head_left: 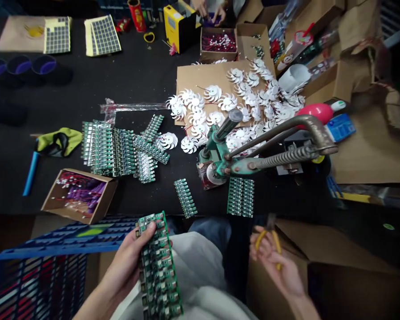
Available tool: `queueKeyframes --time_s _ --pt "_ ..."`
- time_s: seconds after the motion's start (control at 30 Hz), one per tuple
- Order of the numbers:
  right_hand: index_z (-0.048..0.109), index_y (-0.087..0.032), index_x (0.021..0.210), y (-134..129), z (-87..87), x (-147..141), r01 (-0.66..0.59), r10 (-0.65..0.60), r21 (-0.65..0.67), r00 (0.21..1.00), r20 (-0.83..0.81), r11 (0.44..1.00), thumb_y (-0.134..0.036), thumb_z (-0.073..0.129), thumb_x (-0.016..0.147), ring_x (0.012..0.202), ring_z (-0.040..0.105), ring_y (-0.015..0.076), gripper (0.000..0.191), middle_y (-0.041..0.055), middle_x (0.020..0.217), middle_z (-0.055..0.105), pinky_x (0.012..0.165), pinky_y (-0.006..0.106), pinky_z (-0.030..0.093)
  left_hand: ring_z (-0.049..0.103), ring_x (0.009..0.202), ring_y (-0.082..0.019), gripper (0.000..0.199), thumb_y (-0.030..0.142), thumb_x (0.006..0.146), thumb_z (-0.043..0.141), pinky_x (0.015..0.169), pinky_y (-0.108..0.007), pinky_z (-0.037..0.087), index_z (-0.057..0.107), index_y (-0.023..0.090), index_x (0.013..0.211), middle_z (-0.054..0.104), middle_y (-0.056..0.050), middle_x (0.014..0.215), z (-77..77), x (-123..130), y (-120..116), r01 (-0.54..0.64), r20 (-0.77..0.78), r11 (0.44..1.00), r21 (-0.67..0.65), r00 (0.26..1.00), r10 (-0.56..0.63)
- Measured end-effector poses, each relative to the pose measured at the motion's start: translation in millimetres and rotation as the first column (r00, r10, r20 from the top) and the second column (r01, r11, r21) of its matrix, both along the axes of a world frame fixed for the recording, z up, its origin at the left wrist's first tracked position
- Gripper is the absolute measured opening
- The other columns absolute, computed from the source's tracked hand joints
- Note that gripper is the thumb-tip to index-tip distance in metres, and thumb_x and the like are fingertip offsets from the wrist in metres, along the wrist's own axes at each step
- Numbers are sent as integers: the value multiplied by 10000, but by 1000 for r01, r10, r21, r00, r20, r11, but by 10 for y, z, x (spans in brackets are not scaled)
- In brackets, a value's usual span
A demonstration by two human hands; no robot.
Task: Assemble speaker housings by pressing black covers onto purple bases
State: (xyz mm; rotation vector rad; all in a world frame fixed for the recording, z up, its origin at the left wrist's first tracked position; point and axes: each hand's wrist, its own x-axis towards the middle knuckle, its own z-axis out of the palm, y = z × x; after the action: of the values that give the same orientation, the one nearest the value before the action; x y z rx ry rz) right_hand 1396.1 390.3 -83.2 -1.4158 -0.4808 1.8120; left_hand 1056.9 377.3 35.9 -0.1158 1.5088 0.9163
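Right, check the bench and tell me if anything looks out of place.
One green circuit-board strip lies crooked across the stacked rows, out of line with them.

The left hand (128, 260) held a strip of green circuit boards (158, 266) dotted with small black and silver components, and the right hand (276, 271) held pliers (269, 240) with yellow grips. Near left, a blue crate (62, 238) showed a repeating grid of openings. On the black surface (53, 98), white pinwheel-patterned fan blades (213, 93) lay on brown cardboard (189, 80), a green press (213, 151) stood to their near side, and a brown box (109, 191) at left held purple and red wires (81, 195).
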Motion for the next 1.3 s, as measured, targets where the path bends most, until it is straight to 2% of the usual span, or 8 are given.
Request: queueKeyframes --time_s 0.17,0.3,0.4,0.53,0.67,0.8,0.97,1.3 --pt "495 -216 1245 -184 884 -1113 -380 395 120 905 -159 917 -123 502 543 1023 547 266 708 83 1045 579 927 426 396 558 550 -107 288 414 720 730 528 -193 460 632 149 780 629 7 624 340 -68 -38 108 -98 975 195 991 -91" --pt "471 -236 1301 -117 1392 -1480 -611 619 103 780 -87 785 -115 515 599 966 542 223 713 58 1074 575 902 398 399 590 672 -142 333 473 740 693 614 -210 477 658 154 832 669 -18 715 614 -171 -74 245 -281 928 282 946 -164" --pt "451 -251 1330 -90 1623 -1614 -654 657 79 753 -32 753 -138 530 628 969 539 223 716 56 1075 584 876 384 413 626 844 -205 385 499 751 670 717 -247 498 666 153 918 712 -60 874 783 -268 -93 282 -352 903 326 922 -161" --pt "413 -284 1361 -84 1763 -1775 -686 688 115 725 30 719 -150 528 630 910 532 209 752 46 1070 590 848 367 410 619 990 -239 417 486 779 646 860 -296 491 651 156 1032 714 -74 988 932 -379 -119 272 -337 875 400 932 -135" --pt "427 -301 1343 -73 1846 -1911 -725 720 147 688 94 673 -131 512 598 854 495 189 769 22 988 582 799 339 386 635 970 -259 418 481 757 670 811 -301 514 661 158 1023 724 -83 957 1005 -449 -155 248 -298 867 432 947 -122" --pt "557 -285 1176 -74 1900 -2005 -706 691 130 709 141 697 -116 500 598 838 457 168 605 -2 892 550 757 298 350 638 955 -239 354 453 763 673 831 -302 512 651 172 978 716 -70 969 1040 -481 -177 194 -212 857 477 972 -102" --pt "587 -203 892 -69 1921 -2119 -606 618 121 774 -139 786 -78 497 484 732 395 112 436 -16 803 473 597 230 269 624 741 -161 289 436 763 681 696 -248 510 606 180 874 679 -20 808 1055 -502 -167 136 -152 848 512 986 -66" --pt "508 -187 791 -30 1924 -2253 -614 634 219 616 -468 758 -26 495 409 493 287 58 414 -53 629 356 428 210 187 585 483 -142 336 476 775 653 452 -240 461 546 187 909 681 -25 695 1099 -461 -200 62 -9 837 544 998 -67"
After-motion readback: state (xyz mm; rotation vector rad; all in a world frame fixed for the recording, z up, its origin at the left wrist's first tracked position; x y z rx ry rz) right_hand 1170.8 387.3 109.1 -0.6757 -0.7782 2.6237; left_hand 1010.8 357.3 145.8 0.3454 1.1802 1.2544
